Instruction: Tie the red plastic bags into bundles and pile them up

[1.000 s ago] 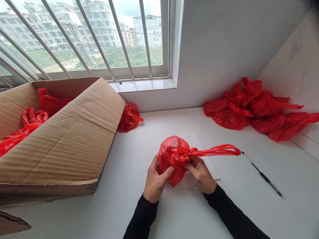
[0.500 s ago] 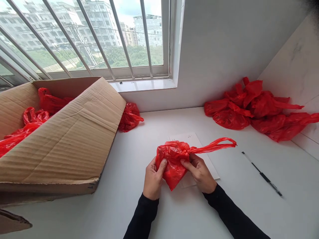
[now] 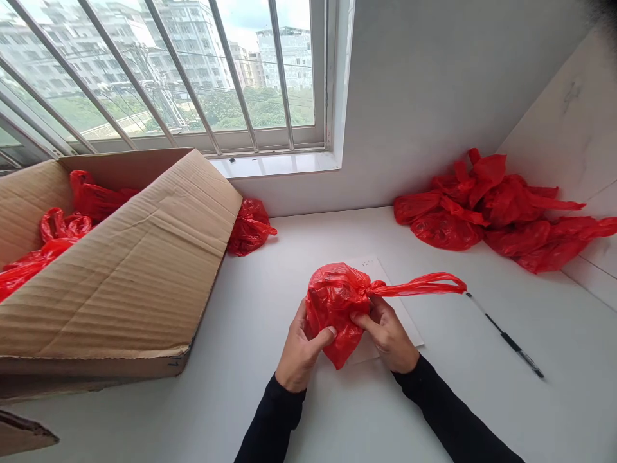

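Gripping with both hands: the red plastic bag [image 3: 337, 302] is pinched from either side, left hand [image 3: 299, 354] closed on its lower left with the thumb pressed into the film, right hand [image 3: 388, 334] closed just under the gathered neck. The bag is held just above the white counter [image 3: 289, 289], in front of the body, over a sheet of white paper [image 3: 409, 331] lying flat there.

Change over the last second: the bag is seen balled up, then slackened and drawn out to a point at the bottom, and now puffed round again at the top (the lower tip still hangs pointed between the hands). The twisted handle loop [image 3: 424, 283] is swung slightly, now stretched out to the right, roughly level, free end unsupported. Judged from that, the bundle is being worked and compacted in place rather than moved anywhere; the neck looks already cinched.

Further out: a black pen [image 3: 513, 344] is lying on the counter right of the paper, apart from it. A pile of red bags [image 3: 491, 212] is heaped in the far right corner against the wall. One stray red bag [image 3: 250, 225] is wedged beside the cardboard box [image 3: 130, 270] on the left, and more red bags [image 3: 58, 231] are visible inside it. A barred window [image 3: 193, 71] is behind.
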`<state>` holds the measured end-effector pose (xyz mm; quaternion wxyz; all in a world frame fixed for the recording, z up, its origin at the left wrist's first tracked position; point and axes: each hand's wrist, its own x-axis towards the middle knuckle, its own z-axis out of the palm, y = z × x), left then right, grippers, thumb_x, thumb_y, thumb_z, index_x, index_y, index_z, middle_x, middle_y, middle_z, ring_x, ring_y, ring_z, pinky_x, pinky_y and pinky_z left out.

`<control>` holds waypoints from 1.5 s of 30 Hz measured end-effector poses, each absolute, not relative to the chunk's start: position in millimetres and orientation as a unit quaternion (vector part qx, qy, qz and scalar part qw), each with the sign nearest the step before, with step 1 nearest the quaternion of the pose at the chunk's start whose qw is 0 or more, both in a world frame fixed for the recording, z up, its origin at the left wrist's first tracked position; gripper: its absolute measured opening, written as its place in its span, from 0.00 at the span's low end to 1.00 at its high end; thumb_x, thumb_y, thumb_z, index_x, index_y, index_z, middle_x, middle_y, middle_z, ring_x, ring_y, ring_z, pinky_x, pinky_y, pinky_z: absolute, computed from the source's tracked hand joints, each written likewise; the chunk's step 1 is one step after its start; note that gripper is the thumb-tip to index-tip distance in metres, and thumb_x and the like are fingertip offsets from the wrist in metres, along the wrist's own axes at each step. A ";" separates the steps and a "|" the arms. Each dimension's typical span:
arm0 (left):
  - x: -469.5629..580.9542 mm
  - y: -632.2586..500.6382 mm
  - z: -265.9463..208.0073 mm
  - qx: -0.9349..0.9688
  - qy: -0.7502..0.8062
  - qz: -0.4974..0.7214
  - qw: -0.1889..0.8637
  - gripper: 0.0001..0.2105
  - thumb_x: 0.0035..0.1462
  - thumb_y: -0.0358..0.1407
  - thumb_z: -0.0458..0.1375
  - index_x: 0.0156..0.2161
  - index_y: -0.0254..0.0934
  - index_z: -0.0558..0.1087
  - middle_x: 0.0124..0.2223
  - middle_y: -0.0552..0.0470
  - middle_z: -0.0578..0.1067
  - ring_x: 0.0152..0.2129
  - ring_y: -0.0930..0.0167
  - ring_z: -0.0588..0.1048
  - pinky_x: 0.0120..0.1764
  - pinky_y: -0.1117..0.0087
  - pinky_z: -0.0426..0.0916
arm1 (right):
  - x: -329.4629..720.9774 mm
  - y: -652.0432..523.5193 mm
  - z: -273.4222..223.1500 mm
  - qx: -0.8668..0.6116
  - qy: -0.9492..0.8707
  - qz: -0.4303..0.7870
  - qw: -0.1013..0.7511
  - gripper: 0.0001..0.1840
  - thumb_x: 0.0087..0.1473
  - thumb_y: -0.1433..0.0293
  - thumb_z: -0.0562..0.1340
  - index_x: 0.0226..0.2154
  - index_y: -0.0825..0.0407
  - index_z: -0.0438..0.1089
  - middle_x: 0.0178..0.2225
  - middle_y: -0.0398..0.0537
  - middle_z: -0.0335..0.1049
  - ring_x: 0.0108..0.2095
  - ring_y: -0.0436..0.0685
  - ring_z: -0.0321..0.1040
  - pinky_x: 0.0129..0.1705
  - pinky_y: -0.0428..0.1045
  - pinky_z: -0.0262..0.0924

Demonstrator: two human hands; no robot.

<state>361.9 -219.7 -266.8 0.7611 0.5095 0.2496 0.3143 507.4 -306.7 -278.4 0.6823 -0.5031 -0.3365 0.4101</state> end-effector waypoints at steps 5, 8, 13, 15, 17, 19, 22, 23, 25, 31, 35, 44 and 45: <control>360.5 -215.5 -272.1 0.501 0.272 0.337 0.749 0.25 0.50 0.37 0.69 0.54 0.39 0.70 0.51 0.44 0.77 0.49 0.58 0.74 0.51 0.60 0.70 | 505.2 -308.4 -273.8 -0.502 -0.367 0.426 0.657 0.14 0.57 0.66 0.66 0.46 0.47 0.70 0.43 0.46 0.73 0.44 0.59 0.68 0.49 0.54 0.64; 361.8 -215.7 -273.1 0.486 0.289 0.353 0.745 0.23 0.52 0.37 0.68 0.53 0.39 0.71 0.51 0.45 0.78 0.48 0.60 0.75 0.52 0.61 0.70 | 504.3 -308.4 -272.6 -0.501 -0.372 0.426 0.655 0.15 0.57 0.67 0.66 0.47 0.47 0.70 0.44 0.45 0.73 0.44 0.59 0.69 0.51 0.54 0.63; 364.9 -218.0 -275.0 0.488 0.303 0.336 0.746 0.21 0.58 0.42 0.64 0.54 0.38 0.70 0.53 0.43 0.77 0.50 0.59 0.75 0.50 0.61 0.72 | 505.4 -306.9 -275.9 -0.509 -0.346 0.399 0.680 0.11 0.56 0.67 0.66 0.44 0.47 0.72 0.41 0.45 0.74 0.42 0.58 0.69 0.49 0.53 0.63; 364.6 -218.8 -273.4 0.493 0.318 0.309 0.749 0.23 0.59 0.46 0.61 0.57 0.40 0.67 0.55 0.43 0.75 0.50 0.57 0.76 0.46 0.60 0.74 | 506.0 -306.2 -276.7 -0.506 -0.331 0.390 0.695 0.13 0.56 0.67 0.65 0.45 0.47 0.72 0.44 0.46 0.74 0.43 0.58 0.69 0.49 0.53 0.63; 363.6 -219.4 -270.0 0.513 0.306 0.288 0.749 0.27 0.59 0.46 0.62 0.60 0.42 0.64 0.57 0.43 0.74 0.52 0.55 0.74 0.47 0.58 0.75 | 506.3 -305.9 -276.6 -0.506 -0.325 0.380 0.703 0.14 0.57 0.67 0.65 0.47 0.47 0.72 0.47 0.47 0.74 0.45 0.59 0.69 0.49 0.53 0.63; 362.6 -220.1 -266.2 0.545 0.266 0.283 0.743 0.31 0.57 0.43 0.65 0.63 0.42 0.61 0.59 0.43 0.72 0.55 0.56 0.72 0.52 0.58 0.72 | 506.6 -305.9 -275.9 -0.511 -0.322 0.371 0.705 0.15 0.57 0.67 0.65 0.48 0.46 0.72 0.49 0.47 0.74 0.47 0.60 0.69 0.50 0.53 0.63; 362.5 -221.5 -263.0 0.567 0.215 0.291 0.740 0.35 0.54 0.37 0.68 0.64 0.41 0.59 0.61 0.43 0.70 0.57 0.58 0.70 0.57 0.60 0.67 | 506.8 -306.4 -274.7 -0.514 -0.319 0.364 0.708 0.16 0.57 0.67 0.65 0.49 0.46 0.72 0.46 0.46 0.75 0.46 0.59 0.69 0.50 0.53 0.63; 362.9 -222.0 -262.9 0.564 0.207 0.294 0.744 0.35 0.53 0.36 0.68 0.63 0.41 0.59 0.61 0.43 0.70 0.57 0.58 0.69 0.58 0.60 0.67 | 506.8 -306.6 -274.2 -0.512 -0.319 0.365 0.710 0.16 0.57 0.67 0.65 0.49 0.46 0.71 0.45 0.46 0.75 0.45 0.59 0.70 0.50 0.53 0.64; 363.7 -222.9 -263.7 0.554 0.197 0.297 0.752 0.35 0.54 0.35 0.67 0.64 0.41 0.58 0.61 0.43 0.69 0.57 0.58 0.69 0.57 0.59 0.67 | 506.6 -307.2 -273.0 -0.506 -0.321 0.368 0.711 0.16 0.57 0.68 0.65 0.49 0.45 0.71 0.44 0.45 0.75 0.45 0.58 0.70 0.51 0.53 0.64; 364.2 -224.7 -263.3 0.538 0.177 0.297 0.769 0.35 0.54 0.32 0.67 0.64 0.42 0.57 0.62 0.43 0.69 0.58 0.58 0.68 0.57 0.60 0.68 | 506.1 -308.1 -269.2 -0.494 -0.328 0.384 0.708 0.19 0.57 0.68 0.65 0.52 0.45 0.68 0.50 0.45 0.73 0.52 0.61 0.68 0.56 0.55 0.61; 363.4 -225.1 -258.5 0.533 0.213 0.273 0.772 0.33 0.54 0.36 0.68 0.61 0.41 0.59 0.52 0.42 0.75 0.41 0.62 0.79 0.40 0.65 0.76 | 505.6 -308.8 -266.1 -0.505 -0.342 0.375 0.698 0.18 0.59 0.67 0.64 0.52 0.46 0.68 0.49 0.46 0.73 0.49 0.60 0.69 0.53 0.54 0.63; 358.4 -220.1 -255.4 0.536 0.285 0.208 0.767 0.37 0.54 0.44 0.66 0.62 0.43 0.50 0.43 0.45 0.77 0.25 0.64 0.80 0.30 0.63 0.78 | 503.5 -307.5 -264.6 -0.510 -0.355 0.387 0.682 0.18 0.62 0.64 0.61 0.54 0.44 0.66 0.52 0.47 0.72 0.49 0.60 0.68 0.53 0.54 0.62; 357.7 -218.6 -255.0 0.536 0.291 0.220 0.761 0.38 0.54 0.44 0.67 0.62 0.44 0.50 0.44 0.45 0.77 0.25 0.64 0.80 0.31 0.62 0.78 | 503.0 -307.1 -265.4 -0.501 -0.352 0.405 0.679 0.20 0.63 0.63 0.60 0.56 0.44 0.64 0.52 0.48 0.71 0.50 0.60 0.68 0.52 0.55 0.64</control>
